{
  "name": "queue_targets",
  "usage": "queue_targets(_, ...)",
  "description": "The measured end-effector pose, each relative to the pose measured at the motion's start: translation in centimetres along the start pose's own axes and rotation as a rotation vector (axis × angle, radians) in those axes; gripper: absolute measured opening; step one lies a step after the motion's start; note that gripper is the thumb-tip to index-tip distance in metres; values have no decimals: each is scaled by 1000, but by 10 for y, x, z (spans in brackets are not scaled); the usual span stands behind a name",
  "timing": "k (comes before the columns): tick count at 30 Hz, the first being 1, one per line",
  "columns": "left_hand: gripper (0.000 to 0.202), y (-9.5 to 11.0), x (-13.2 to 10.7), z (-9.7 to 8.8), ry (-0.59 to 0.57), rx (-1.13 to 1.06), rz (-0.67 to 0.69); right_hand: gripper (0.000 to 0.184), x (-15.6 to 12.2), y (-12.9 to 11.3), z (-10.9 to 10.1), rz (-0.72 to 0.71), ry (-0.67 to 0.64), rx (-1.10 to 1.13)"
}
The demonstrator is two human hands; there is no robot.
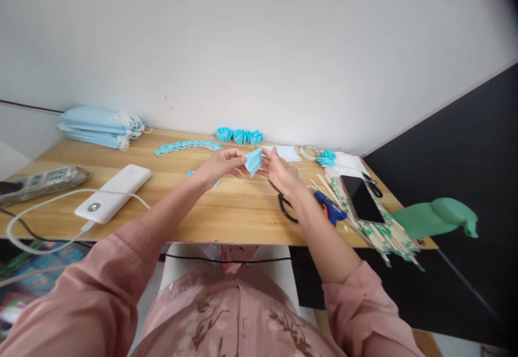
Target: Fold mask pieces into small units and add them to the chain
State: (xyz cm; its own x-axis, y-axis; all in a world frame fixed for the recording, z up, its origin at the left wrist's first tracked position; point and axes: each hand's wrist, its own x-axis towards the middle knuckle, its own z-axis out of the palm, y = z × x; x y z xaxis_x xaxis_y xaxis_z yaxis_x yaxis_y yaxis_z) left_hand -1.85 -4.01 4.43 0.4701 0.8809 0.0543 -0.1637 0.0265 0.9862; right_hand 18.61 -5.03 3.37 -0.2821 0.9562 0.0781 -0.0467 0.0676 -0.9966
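Observation:
Both my hands meet above the middle of the wooden desk (226,211) and pinch a small folded piece of light blue mask fabric (253,160). My left hand (224,165) grips its left side with closed fingers. My right hand (280,172) grips its right side the same way. The piece is held a little above the desk top. Just below my right wrist lie black-handled scissors (285,207), partly hidden by my forearm.
A stack of blue face masks (101,126) sits far left. A white power bank (114,191) with its cable and a power strip (40,182) lie left. Blue fabric flowers (239,136) and a folded strip (186,146) line the back. A glue gun (329,209), phone (362,199) and wooden sticks (376,227) are right.

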Motion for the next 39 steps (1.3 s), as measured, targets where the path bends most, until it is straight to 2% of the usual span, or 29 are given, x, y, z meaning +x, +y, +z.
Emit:
queue_targets(2, 37, -3, 6, 0, 26, -27, 31, 60, 8, 0, 3, -8, 23, 43)
queue_targets(7, 40, -8, 25, -5, 156, -43, 90, 64, 33, 2, 2, -66, 206, 53)
queue_targets(13, 45, -18, 39, -9, 208, -241, 88, 70, 51, 4, 1, -200, 266, -65)
queue_targets(18, 50, -35, 40, -8, 206, -199, 85, 64, 52, 20, 4, -299, 273, -194)
queue_targets(24, 41, -41, 38, -12, 300, -77, 132, 68, 47, 39, 5, -196, 224, -167)
queue_targets(27, 38, -43, 37, -11, 318, -3, 143, 58, 43, 40, 3, -145, 227, -103)
queue_targets(30, 35, -46, 36, -7, 293, 54, 118, 40, 40, 39, 2, -142, 237, -154)
queue_targets(34, 32, -49, 34, -5, 268, 60, 103, 36, 38, 41, 2, -203, 306, -224)
queue_targets(39, 38, -50, 33, -9, 324, 4, 154, 38, 38, 42, 2, -286, 431, -198)
